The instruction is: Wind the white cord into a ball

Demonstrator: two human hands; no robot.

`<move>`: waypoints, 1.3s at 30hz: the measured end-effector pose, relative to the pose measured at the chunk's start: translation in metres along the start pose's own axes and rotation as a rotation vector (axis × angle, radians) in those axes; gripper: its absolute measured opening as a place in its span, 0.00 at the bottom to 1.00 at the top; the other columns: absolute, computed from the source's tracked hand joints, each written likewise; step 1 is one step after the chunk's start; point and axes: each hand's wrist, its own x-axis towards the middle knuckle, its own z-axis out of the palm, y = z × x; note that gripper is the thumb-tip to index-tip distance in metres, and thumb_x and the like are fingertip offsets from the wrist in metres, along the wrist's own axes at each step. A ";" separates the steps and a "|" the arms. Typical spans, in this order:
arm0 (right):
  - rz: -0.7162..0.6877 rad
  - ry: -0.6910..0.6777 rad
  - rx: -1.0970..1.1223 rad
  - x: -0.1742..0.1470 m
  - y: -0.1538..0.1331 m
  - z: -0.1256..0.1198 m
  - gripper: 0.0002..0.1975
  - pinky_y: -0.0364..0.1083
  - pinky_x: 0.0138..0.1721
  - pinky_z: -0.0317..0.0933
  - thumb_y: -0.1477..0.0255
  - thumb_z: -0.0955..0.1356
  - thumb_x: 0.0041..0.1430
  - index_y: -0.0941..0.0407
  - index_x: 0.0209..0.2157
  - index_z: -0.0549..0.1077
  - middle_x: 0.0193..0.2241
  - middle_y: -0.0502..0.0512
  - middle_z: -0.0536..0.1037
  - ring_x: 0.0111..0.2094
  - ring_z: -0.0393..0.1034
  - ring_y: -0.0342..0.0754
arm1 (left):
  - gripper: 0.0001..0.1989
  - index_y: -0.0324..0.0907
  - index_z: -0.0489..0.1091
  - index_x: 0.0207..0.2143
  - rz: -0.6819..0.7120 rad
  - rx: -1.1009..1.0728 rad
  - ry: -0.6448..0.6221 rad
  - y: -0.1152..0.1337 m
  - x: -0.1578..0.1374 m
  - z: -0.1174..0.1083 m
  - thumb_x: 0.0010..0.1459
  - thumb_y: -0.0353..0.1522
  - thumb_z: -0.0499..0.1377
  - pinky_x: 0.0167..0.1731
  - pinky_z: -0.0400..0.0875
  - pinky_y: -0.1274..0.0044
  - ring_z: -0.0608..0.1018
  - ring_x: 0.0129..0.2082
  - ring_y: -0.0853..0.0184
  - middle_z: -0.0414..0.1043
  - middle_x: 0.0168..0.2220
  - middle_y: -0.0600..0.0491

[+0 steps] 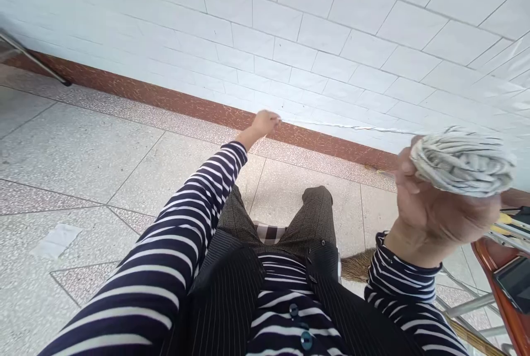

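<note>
A wound ball of whitish cord (464, 161) rests in my right hand (434, 212), raised at the right with the fingers curled around its near side. From the ball a thin twisted strand (351, 126) runs left, almost level, across the view. My left hand (265, 122) is closed in a pinch on the strand's other end, in front of the wall's base. The strand looks taut between both hands.
A white tiled wall (306, 41) with a brown skirting (165, 101) stands ahead. A paper scrap (57, 241) lies on the speckled floor (95, 141). At the right are a straw broom (358, 265) and a chair (499, 290) with a phone (515, 281). A metal leg (39, 63) stands far left.
</note>
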 end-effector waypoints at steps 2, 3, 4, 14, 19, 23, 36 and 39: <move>0.001 0.046 -0.009 0.001 -0.008 -0.007 0.16 0.56 0.32 0.71 0.56 0.71 0.53 0.40 0.45 0.77 0.50 0.56 0.74 0.53 0.70 0.64 | 0.11 0.33 0.74 0.30 -0.120 -0.008 -0.062 -0.015 -0.024 0.018 0.64 0.29 0.57 0.30 0.67 0.78 0.72 0.24 0.73 0.74 0.26 0.48; 0.010 0.066 0.006 0.003 -0.009 -0.009 0.16 0.57 0.32 0.71 0.56 0.72 0.52 0.40 0.43 0.78 0.50 0.56 0.74 0.52 0.70 0.64 | 0.09 0.35 0.74 0.29 -0.257 -0.015 -0.097 -0.023 -0.038 0.027 0.62 0.30 0.59 0.30 0.69 0.78 0.74 0.25 0.71 0.75 0.27 0.48; 0.020 0.082 0.028 0.005 -0.007 -0.009 0.15 0.56 0.32 0.71 0.57 0.72 0.51 0.40 0.43 0.78 0.49 0.55 0.75 0.51 0.71 0.63 | 0.07 0.35 0.75 0.29 -0.294 -0.007 -0.114 -0.029 -0.050 0.035 0.59 0.30 0.61 0.31 0.70 0.78 0.76 0.27 0.69 0.76 0.29 0.48; 0.672 -0.102 0.124 0.017 0.128 0.022 0.17 0.42 0.22 0.65 0.72 0.74 0.46 0.52 0.42 0.77 0.36 0.52 0.82 0.28 0.75 0.45 | 0.20 0.43 0.74 0.53 -0.044 -0.601 -0.249 0.047 -0.057 0.065 0.59 0.34 0.62 0.54 0.68 0.66 0.76 0.52 0.60 0.76 0.53 0.46; 0.744 -0.132 0.087 0.017 0.145 0.024 0.19 0.41 0.21 0.64 0.71 0.75 0.43 0.54 0.41 0.78 0.32 0.51 0.82 0.25 0.75 0.44 | 0.16 0.37 0.78 0.45 -0.003 -0.872 -0.295 0.094 -0.077 0.073 0.56 0.37 0.67 0.50 0.68 0.66 0.78 0.42 0.63 0.80 0.39 0.46; 0.736 -0.072 0.021 0.021 0.144 0.021 0.21 0.41 0.20 0.64 0.72 0.77 0.39 0.55 0.40 0.78 0.31 0.50 0.81 0.23 0.74 0.44 | 0.16 0.35 0.78 0.34 -0.024 -0.836 -0.335 0.098 -0.099 0.078 0.58 0.41 0.65 0.43 0.68 0.72 0.76 0.31 0.68 0.76 0.24 0.51; 0.630 0.060 -0.055 0.023 0.162 0.014 0.20 0.42 0.21 0.64 0.71 0.75 0.39 0.54 0.39 0.76 0.34 0.51 0.80 0.24 0.74 0.44 | 0.18 0.38 0.76 0.28 -0.091 -0.409 -0.459 0.024 -0.153 0.066 0.63 0.41 0.56 0.42 0.67 0.77 0.77 0.35 0.67 0.79 0.31 0.50; 0.570 0.063 -0.023 0.025 0.154 0.014 0.19 0.42 0.22 0.64 0.71 0.74 0.41 0.54 0.39 0.76 0.36 0.52 0.80 0.25 0.75 0.44 | 0.18 0.39 0.77 0.28 -0.129 -0.271 -0.458 -0.004 -0.157 0.066 0.62 0.40 0.54 0.38 0.66 0.79 0.76 0.33 0.69 0.78 0.31 0.53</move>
